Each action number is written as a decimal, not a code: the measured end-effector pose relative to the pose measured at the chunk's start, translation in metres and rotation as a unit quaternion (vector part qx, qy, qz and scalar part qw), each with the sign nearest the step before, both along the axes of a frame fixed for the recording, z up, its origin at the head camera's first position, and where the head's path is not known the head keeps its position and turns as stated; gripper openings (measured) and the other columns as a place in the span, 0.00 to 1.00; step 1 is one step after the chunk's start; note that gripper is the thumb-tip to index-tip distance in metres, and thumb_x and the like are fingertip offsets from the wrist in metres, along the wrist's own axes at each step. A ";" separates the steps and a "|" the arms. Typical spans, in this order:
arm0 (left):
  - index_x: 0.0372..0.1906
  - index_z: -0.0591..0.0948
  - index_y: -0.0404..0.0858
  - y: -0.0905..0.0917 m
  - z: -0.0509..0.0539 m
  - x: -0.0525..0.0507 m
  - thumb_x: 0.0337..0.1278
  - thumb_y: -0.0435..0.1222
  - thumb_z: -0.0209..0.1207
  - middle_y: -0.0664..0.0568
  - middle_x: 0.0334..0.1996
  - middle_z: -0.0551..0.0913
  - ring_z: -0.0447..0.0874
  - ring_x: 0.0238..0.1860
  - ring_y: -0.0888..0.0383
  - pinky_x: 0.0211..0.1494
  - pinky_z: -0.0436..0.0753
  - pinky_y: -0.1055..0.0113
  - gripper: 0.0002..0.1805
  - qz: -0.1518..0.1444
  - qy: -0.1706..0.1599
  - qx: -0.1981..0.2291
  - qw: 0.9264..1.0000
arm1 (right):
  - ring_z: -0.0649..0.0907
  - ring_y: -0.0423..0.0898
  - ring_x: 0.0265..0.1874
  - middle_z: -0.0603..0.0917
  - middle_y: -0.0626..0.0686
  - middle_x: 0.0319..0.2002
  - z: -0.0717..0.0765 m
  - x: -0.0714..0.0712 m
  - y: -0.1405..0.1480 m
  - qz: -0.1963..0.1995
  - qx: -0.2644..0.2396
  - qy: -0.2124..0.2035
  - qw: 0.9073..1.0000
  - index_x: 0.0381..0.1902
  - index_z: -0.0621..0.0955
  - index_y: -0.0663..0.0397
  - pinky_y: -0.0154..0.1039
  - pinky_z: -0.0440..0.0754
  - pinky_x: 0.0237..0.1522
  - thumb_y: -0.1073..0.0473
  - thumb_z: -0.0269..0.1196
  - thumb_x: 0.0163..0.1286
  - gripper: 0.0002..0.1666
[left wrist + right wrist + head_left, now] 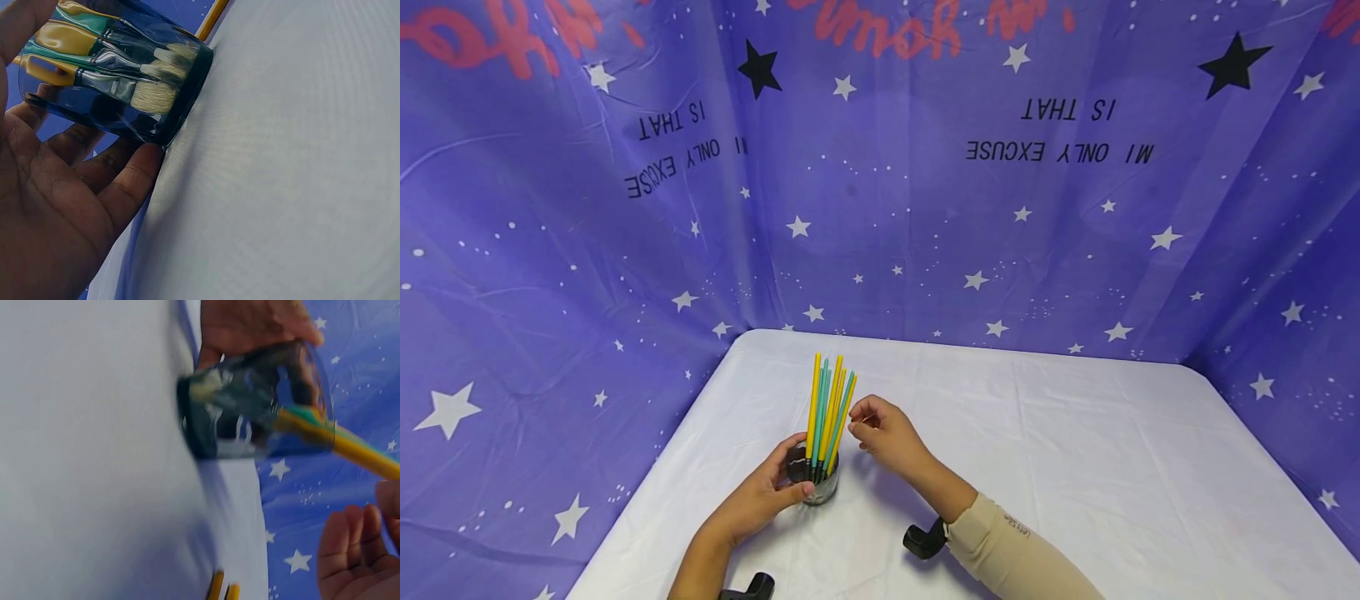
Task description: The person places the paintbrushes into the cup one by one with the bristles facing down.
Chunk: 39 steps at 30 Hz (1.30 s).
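My left hand [765,493] grips a clear, dark-tinted cup [822,492], thumb at the near side and fingers around the far side. Several paintbrushes [824,417] with yellow and teal handles stand in it, handles up and leaning slightly right. In the left wrist view, their pale bristles [154,98] point down to the cup's base, and the left palm [56,206] faces the cup. My right hand [886,435] hovers just right of the handles, fingers loosely bent, thumb and fingertips apart. Nothing shows between its fingers [350,544] in the right wrist view.
A white cloth covers the table [1075,467]. Behind and beside it hangs a purple curtain [910,183] with stars and lettering. Black wrist mounts [925,540] sit under the forearms. Two yellow sticks [215,585] poke in at the right wrist view's bottom edge.
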<state>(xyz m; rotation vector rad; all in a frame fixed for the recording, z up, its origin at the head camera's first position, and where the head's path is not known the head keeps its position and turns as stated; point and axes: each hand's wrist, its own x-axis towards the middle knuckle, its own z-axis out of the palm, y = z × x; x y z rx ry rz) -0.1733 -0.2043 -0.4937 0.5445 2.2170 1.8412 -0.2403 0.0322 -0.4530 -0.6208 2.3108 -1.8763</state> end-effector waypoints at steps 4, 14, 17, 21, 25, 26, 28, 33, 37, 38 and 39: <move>0.77 0.53 0.42 0.000 0.000 0.000 0.67 0.33 0.61 0.33 0.69 0.62 0.68 0.66 0.37 0.59 0.72 0.73 0.40 0.001 -0.004 -0.002 1.000 | 0.80 0.48 0.31 0.79 0.51 0.34 -0.003 -0.006 0.011 0.008 0.049 -0.005 0.999 0.42 0.78 0.65 0.41 0.82 0.29 0.68 0.63 0.68 0.07; 0.77 0.54 0.42 0.000 0.001 0.000 0.66 0.34 0.62 0.34 0.70 0.63 0.67 0.68 0.38 0.60 0.70 0.75 0.40 0.010 -0.008 -0.014 1.000 | 0.77 0.41 0.28 0.79 0.45 0.32 -0.010 -0.027 0.036 0.031 0.228 0.064 0.971 0.44 0.81 0.60 0.36 0.75 0.32 0.67 0.61 0.69 0.07; 0.77 0.54 0.42 0.000 0.001 0.000 0.66 0.34 0.62 0.34 0.70 0.63 0.67 0.67 0.38 0.60 0.69 0.75 0.40 0.009 -0.006 -0.015 1.000 | 0.76 0.41 0.27 0.79 0.45 0.32 -0.011 -0.032 0.041 0.036 0.265 0.077 0.961 0.44 0.81 0.61 0.37 0.74 0.31 0.68 0.60 0.69 0.07; 0.77 0.54 0.43 0.000 0.001 0.001 0.66 0.35 0.63 0.34 0.70 0.63 0.68 0.67 0.38 0.60 0.69 0.75 0.41 0.010 -0.004 -0.015 1.000 | 0.75 0.42 0.29 0.78 0.45 0.31 -0.013 -0.040 0.046 0.038 0.306 0.068 0.949 0.42 0.81 0.57 0.38 0.74 0.34 0.67 0.60 0.70 0.05; 0.76 0.54 0.43 0.000 0.000 0.000 0.66 0.35 0.63 0.35 0.70 0.63 0.68 0.67 0.39 0.61 0.69 0.75 0.41 0.008 -0.003 -0.010 1.000 | 0.74 0.43 0.29 0.77 0.46 0.28 -0.018 -0.046 0.050 0.036 0.330 0.068 0.941 0.37 0.81 0.54 0.40 0.73 0.35 0.68 0.62 0.66 0.05; 0.76 0.54 0.43 0.000 0.000 0.000 0.66 0.35 0.63 0.35 0.70 0.63 0.68 0.67 0.39 0.60 0.69 0.75 0.41 0.008 -0.004 -0.009 1.000 | 0.74 0.43 0.29 0.76 0.46 0.28 -0.019 -0.047 0.051 0.037 0.336 0.067 0.939 0.36 0.81 0.54 0.39 0.73 0.35 0.69 0.63 0.65 0.06; 0.77 0.54 0.43 -0.001 0.000 0.000 0.66 0.35 0.63 0.35 0.70 0.63 0.68 0.67 0.39 0.60 0.69 0.75 0.41 0.007 -0.005 -0.006 1.000 | 0.74 0.44 0.29 0.76 0.47 0.28 -0.020 -0.049 0.053 0.041 0.344 0.061 0.936 0.35 0.80 0.53 0.40 0.73 0.35 0.70 0.63 0.63 0.07; 0.77 0.53 0.43 0.000 0.001 0.001 0.66 0.34 0.62 0.34 0.69 0.63 0.68 0.67 0.39 0.60 0.70 0.75 0.41 0.007 -0.008 -0.003 1.000 | 0.75 0.45 0.31 0.78 0.47 0.29 -0.020 -0.050 0.054 0.057 0.364 0.052 0.928 0.34 0.81 0.52 0.42 0.74 0.37 0.70 0.63 0.62 0.08; 0.77 0.53 0.42 0.000 0.002 0.001 0.66 0.34 0.62 0.34 0.70 0.63 0.67 0.67 0.38 0.60 0.69 0.76 0.41 0.006 -0.011 -0.001 1.000 | 0.76 0.45 0.31 0.79 0.47 0.30 -0.019 -0.049 0.054 0.068 0.373 0.060 0.923 0.34 0.81 0.53 0.43 0.75 0.38 0.71 0.63 0.62 0.08; 0.77 0.53 0.42 0.000 0.002 0.001 0.66 0.34 0.62 0.34 0.70 0.63 0.67 0.68 0.38 0.60 0.69 0.76 0.41 0.006 -0.011 -0.001 1.000 | 0.76 0.45 0.31 0.79 0.47 0.30 -0.019 -0.049 0.053 0.071 0.376 0.061 0.922 0.34 0.81 0.53 0.42 0.75 0.38 0.71 0.63 0.62 0.08; 0.77 0.53 0.42 0.000 0.002 0.001 0.66 0.34 0.62 0.34 0.70 0.63 0.66 0.68 0.38 0.60 0.69 0.76 0.41 0.007 -0.012 -0.001 1.000 | 0.76 0.45 0.31 0.78 0.47 0.30 -0.019 -0.049 0.053 0.072 0.377 0.063 0.921 0.34 0.81 0.53 0.42 0.75 0.38 0.71 0.64 0.61 0.08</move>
